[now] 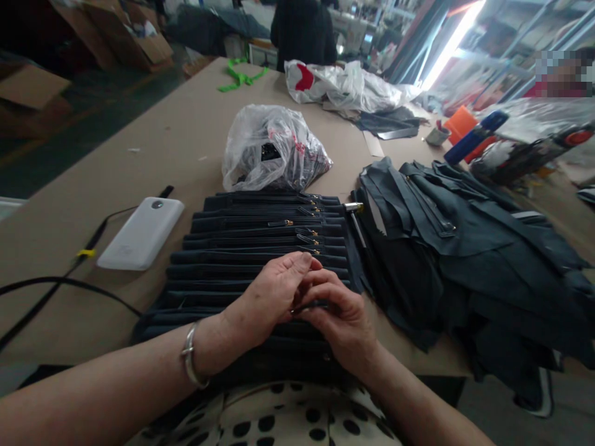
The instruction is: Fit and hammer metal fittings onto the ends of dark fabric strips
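My left hand (274, 297) and my right hand (341, 319) meet over the near end of a row of dark zipper strips (260, 248) laid side by side on the table. Both hands pinch a dark strip, or a small part on it, between their fingertips. My left wrist wears a silver bangle (189, 358). Several strips farther out carry small gold zipper pulls (309, 234).
A heap of dark fabric pieces (465, 248) lies to the right. A clear plastic bag (274, 152) of parts sits behind the strips, and a white power bank (142, 232) with a black cable lies to the left. Another person (302, 28) stands at the table's far end.
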`<act>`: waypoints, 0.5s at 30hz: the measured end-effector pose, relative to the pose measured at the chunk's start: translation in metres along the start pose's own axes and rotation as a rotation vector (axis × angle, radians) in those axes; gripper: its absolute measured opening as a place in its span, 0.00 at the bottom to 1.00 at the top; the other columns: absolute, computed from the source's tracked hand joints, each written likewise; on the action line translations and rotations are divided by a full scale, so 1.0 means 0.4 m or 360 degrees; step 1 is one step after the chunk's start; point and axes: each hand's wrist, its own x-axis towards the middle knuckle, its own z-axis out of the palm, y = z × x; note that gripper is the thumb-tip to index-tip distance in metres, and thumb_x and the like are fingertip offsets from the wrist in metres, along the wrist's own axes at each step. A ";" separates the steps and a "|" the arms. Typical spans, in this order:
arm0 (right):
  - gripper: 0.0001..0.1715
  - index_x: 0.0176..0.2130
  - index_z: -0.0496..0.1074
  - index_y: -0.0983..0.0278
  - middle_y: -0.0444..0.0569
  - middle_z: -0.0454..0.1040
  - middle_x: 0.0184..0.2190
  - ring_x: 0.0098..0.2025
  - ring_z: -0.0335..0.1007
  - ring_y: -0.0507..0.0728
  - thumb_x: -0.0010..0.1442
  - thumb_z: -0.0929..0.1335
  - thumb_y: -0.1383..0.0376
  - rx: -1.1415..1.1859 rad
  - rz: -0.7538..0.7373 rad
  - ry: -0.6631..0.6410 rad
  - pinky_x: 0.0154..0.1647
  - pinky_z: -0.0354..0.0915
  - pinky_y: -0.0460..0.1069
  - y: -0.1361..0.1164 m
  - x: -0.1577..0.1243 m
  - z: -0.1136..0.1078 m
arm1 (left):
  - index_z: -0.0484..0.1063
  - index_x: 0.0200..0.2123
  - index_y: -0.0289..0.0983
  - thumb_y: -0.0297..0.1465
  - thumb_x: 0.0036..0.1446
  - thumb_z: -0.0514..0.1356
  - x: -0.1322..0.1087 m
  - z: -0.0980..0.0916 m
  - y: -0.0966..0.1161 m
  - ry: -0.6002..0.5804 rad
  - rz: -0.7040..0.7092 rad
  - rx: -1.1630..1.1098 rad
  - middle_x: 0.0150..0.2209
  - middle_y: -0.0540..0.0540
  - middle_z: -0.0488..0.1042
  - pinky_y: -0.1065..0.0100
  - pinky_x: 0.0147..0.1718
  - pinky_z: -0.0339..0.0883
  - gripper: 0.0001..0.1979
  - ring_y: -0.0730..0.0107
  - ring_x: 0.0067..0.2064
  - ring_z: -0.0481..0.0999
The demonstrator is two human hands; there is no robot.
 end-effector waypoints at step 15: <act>0.08 0.28 0.70 0.64 0.39 0.67 0.21 0.23 0.61 0.47 0.59 0.65 0.67 -0.0960 0.0472 -0.0555 0.24 0.54 0.43 -0.025 -0.073 -0.113 | 0.70 0.24 0.37 0.35 0.54 0.53 -0.014 0.001 -0.030 -0.0553 0.0258 0.1461 0.22 0.53 0.68 0.73 0.24 0.55 0.11 0.77 0.25 0.64</act>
